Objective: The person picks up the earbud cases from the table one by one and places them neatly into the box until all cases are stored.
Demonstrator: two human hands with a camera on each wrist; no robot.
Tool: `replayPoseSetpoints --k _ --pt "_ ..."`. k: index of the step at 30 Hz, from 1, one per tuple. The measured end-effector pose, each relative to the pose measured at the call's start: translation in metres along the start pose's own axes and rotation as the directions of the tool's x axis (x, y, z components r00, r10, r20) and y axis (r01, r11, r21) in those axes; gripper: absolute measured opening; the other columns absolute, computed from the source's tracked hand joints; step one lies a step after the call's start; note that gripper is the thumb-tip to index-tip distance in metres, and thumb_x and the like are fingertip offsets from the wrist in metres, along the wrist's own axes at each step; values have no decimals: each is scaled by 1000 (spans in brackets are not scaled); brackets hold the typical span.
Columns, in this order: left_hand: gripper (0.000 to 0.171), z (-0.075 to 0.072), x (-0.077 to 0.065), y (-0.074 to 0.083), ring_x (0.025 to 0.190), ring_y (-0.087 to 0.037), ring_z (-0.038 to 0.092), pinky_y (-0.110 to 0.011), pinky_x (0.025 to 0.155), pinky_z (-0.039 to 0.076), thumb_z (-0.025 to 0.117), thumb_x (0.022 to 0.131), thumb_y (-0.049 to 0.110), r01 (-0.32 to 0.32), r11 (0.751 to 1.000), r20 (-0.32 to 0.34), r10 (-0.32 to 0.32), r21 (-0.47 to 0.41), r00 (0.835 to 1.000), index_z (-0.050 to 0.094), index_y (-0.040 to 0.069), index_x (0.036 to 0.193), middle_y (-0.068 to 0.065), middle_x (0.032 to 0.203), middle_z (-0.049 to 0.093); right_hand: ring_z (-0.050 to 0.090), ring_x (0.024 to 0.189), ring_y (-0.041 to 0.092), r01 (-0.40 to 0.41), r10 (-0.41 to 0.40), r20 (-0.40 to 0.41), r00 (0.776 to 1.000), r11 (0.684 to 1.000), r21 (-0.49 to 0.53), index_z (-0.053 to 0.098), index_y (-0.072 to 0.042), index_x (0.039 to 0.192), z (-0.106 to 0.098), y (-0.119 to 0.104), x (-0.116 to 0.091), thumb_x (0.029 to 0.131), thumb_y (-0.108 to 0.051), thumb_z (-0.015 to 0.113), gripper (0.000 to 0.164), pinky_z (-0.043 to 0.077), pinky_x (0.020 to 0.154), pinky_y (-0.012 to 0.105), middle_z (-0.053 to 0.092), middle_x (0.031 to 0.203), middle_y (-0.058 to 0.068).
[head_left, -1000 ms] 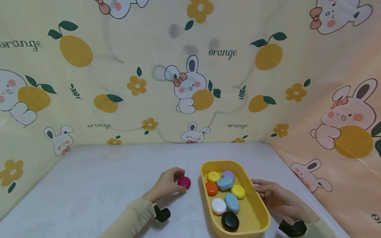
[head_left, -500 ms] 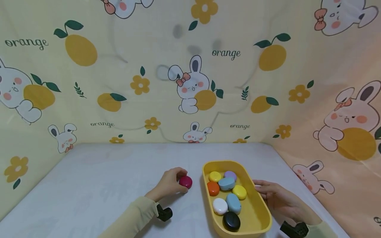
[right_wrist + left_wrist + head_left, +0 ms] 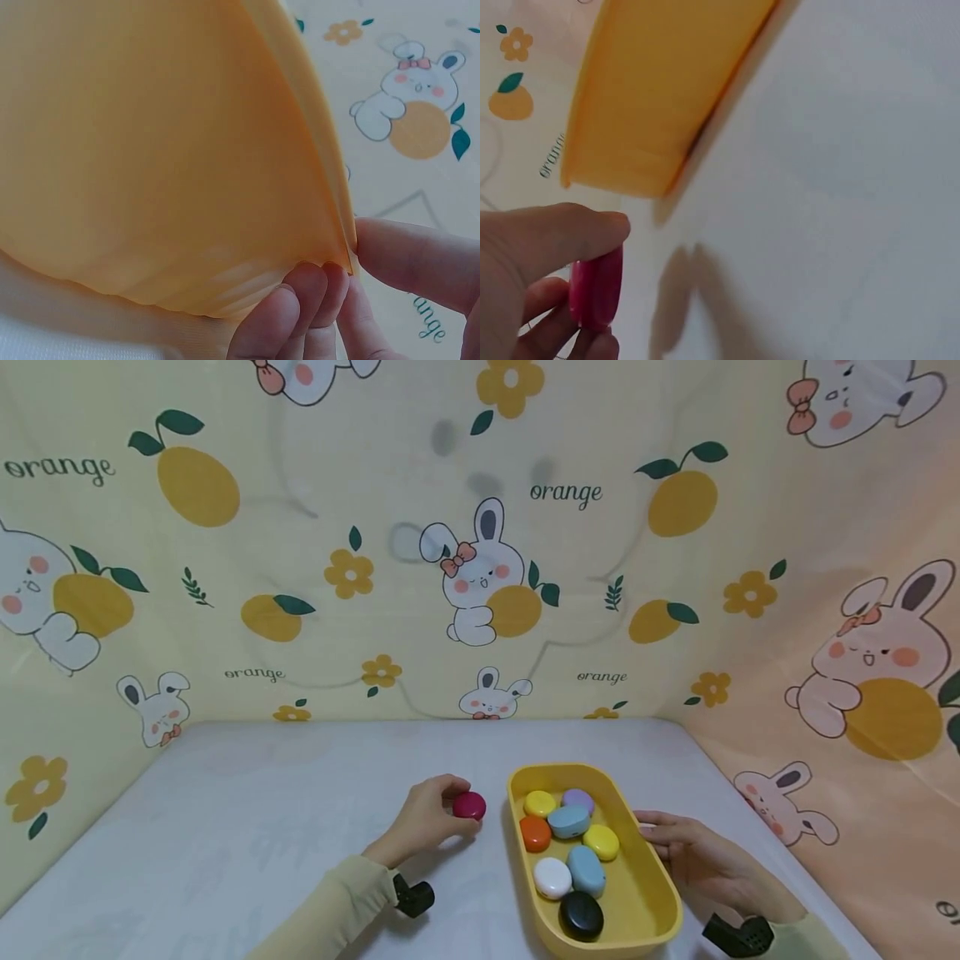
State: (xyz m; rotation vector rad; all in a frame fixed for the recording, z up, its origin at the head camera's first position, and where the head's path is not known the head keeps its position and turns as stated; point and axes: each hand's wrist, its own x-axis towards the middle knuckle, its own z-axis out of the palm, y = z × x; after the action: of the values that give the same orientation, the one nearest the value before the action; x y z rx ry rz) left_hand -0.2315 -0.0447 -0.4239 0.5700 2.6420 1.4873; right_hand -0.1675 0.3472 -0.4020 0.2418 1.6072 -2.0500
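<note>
In the head view, my left hand (image 3: 420, 818) pinches a glossy magenta round disc (image 3: 469, 806) above the white surface, just left of a yellow tray (image 3: 637, 897). The left wrist view shows the disc (image 3: 598, 289) edge-on between thumb and fingers, apart from the tray (image 3: 652, 97). My right hand (image 3: 712, 864) is at the tray's right side. In the right wrist view, its fingertips (image 3: 304, 289) touch the tray's outer wall (image 3: 165, 150) near the rim, and the fingers are mostly extended, not wrapped round it.
Inside the tray lie smooth rounded pieces: two yellow (image 3: 540, 804), two light blue (image 3: 587, 870), one purple (image 3: 578, 802), one orange (image 3: 536, 833), one white (image 3: 552, 878) and one black (image 3: 581, 916). A printed rabbit-and-orange cloth (image 3: 360, 635) stands behind the white tabletop (image 3: 285, 827).
The magenta disc has risen slightly in my left hand and tilted, so it looks flatter. My right hand stays against the tray, and the pieces inside have not moved.
</note>
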Motion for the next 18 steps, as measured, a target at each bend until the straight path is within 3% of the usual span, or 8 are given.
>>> replayPoseSetpoints --k 4,7,13,18 --pt "50 0 -1 8 99 -23 61 -32 81 57 84 78 13 -29 999 -34 28 -39 999 62 0 121 -6 111 63 59 107 30 -5 5 -34 999 1000 -2 22 7 149 2 1 0 99 -10 56 62 43 102 48 65 119 14" --pt "47 0 -3 16 100 -24 62 -31 81 56 83 79 13 -69 996 -65 65 -54 996 63 2 120 -5 111 63 58 108 30 -8 8 -29 1000 1000 0 23 6 149 1 0 0 99 -9 55 61 43 102 48 65 119 13" --pt "48 4 -7 34 99 -23 62 -40 85 56 85 78 18 -148 985 -108 138 -90 985 64 3 119 -3 111 63 59 108 30 -3 3 -1 1000 1000 10 41 1 140 -1 1 -1 100 -9 54 43 43 102 48 65 120 14" --pt "47 13 -11 50 102 -17 60 -30 86 54 85 79 19 -181 977 -86 173 -110 981 64 6 120 2 112 62 59 108 29 0 -1 17 1000 1000 21 54 -5 129 -2 1 -1 100 -10 54 30 43 102 47 65 121 13"
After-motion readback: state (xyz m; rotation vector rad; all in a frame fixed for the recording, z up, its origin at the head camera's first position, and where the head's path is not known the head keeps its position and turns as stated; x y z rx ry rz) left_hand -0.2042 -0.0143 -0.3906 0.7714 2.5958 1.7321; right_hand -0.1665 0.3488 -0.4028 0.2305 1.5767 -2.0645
